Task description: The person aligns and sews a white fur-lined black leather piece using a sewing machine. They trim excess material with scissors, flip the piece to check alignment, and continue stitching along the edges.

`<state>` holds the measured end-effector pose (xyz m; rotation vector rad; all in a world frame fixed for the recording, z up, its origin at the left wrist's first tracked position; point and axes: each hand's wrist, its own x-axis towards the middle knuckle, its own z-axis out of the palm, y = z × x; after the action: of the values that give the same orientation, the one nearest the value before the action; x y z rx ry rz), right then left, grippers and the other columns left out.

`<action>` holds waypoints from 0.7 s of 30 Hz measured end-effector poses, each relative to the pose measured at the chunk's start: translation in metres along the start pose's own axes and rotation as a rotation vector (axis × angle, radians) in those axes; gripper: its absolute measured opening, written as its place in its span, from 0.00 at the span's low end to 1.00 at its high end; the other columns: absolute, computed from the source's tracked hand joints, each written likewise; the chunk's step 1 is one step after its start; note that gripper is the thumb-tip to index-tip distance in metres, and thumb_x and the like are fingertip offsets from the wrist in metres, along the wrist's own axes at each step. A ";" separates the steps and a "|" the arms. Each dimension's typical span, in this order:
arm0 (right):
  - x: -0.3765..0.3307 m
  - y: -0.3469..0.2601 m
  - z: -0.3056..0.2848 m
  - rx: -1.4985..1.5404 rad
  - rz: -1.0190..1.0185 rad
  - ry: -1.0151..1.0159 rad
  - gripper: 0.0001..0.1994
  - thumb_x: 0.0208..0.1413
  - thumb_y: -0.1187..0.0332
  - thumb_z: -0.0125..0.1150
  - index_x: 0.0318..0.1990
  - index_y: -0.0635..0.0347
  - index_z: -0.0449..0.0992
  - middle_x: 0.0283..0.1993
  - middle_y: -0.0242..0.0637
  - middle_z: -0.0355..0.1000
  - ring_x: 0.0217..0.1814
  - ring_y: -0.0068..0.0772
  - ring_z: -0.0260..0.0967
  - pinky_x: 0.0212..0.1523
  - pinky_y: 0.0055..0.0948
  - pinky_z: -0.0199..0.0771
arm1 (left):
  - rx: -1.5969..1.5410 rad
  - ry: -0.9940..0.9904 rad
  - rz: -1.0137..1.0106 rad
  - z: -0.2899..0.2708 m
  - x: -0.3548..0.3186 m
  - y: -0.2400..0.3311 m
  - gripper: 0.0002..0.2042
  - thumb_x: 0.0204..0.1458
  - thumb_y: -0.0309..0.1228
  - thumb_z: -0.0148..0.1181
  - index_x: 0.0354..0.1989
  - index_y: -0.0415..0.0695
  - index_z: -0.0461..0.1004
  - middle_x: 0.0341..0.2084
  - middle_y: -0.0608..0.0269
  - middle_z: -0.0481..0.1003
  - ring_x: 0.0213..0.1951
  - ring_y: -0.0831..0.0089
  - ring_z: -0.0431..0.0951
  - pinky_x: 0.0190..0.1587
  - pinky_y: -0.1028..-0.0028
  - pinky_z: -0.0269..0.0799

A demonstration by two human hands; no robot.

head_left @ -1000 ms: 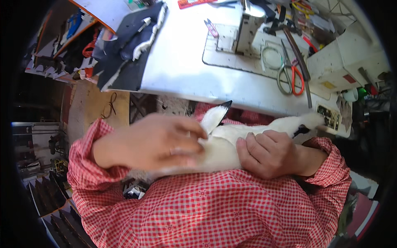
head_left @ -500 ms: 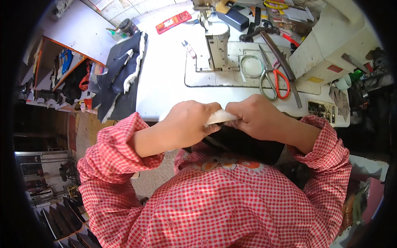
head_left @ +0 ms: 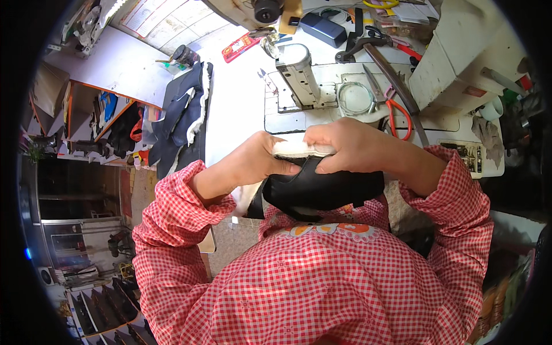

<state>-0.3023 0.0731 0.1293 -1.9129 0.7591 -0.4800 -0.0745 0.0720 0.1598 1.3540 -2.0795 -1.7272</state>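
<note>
Between my two hands is a black piece with a white fleecy lining (head_left: 328, 192), pinched along its upper edge. My left hand (head_left: 256, 158) grips that edge on the left, its thumb lying on the black face. A little to the right, my right hand (head_left: 351, 144) holds the same edge, thumb in front and fingers behind. Fluffy white lining shows between the hands, and the black side hangs down towards my checked apron. Part of the white lining also shows under my left wrist. The fingers behind the piece are partly hidden.
Beyond my hands rises a sewing machine post (head_left: 296, 75). To its right lie a coil of pale cord (head_left: 353, 98), red-handled scissors (head_left: 397, 118) and a long dark-handled tool (head_left: 391, 72). Black fleece-edged pieces (head_left: 175, 115) are at left, small snips (head_left: 268, 82) nearer the middle.
The piece has turned so that its broad black face and more fleece show. My hands have shifted their hold, with the thumbs now on the black side. The view has also moved.
</note>
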 end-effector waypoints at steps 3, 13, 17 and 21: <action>-0.001 0.003 -0.002 -0.003 -0.006 0.024 0.21 0.39 0.64 0.64 0.43 0.65 0.73 0.31 0.47 0.74 0.33 0.43 0.73 0.34 0.35 0.70 | 0.028 -0.038 -0.056 -0.003 0.005 0.004 0.11 0.46 0.23 0.69 0.38 0.35 0.79 0.27 0.73 0.76 0.31 0.85 0.69 0.39 0.79 0.68; -0.010 -0.001 -0.009 -0.049 0.091 0.030 0.20 0.39 0.66 0.65 0.41 0.67 0.73 0.30 0.49 0.73 0.32 0.44 0.72 0.34 0.36 0.69 | 0.191 -0.062 -0.153 -0.003 0.020 0.013 0.09 0.45 0.23 0.69 0.35 0.35 0.78 0.23 0.73 0.74 0.28 0.83 0.67 0.35 0.76 0.68; -0.005 0.000 -0.005 -0.022 0.055 0.068 0.19 0.39 0.66 0.66 0.40 0.67 0.72 0.29 0.49 0.72 0.32 0.45 0.72 0.33 0.36 0.69 | 0.168 -0.035 -0.077 -0.002 0.020 0.012 0.10 0.44 0.23 0.70 0.36 0.36 0.79 0.22 0.73 0.73 0.27 0.83 0.67 0.33 0.75 0.67; 0.001 -0.001 0.002 0.017 0.096 0.023 0.19 0.40 0.67 0.66 0.40 0.66 0.72 0.30 0.50 0.72 0.32 0.45 0.72 0.33 0.36 0.69 | 0.262 -0.041 -0.176 -0.005 0.010 0.010 0.12 0.44 0.24 0.70 0.37 0.37 0.79 0.21 0.71 0.73 0.26 0.82 0.66 0.32 0.75 0.67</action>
<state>-0.3000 0.0747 0.1296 -1.8494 0.8548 -0.4482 -0.0835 0.0610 0.1653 1.6306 -2.3405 -1.5978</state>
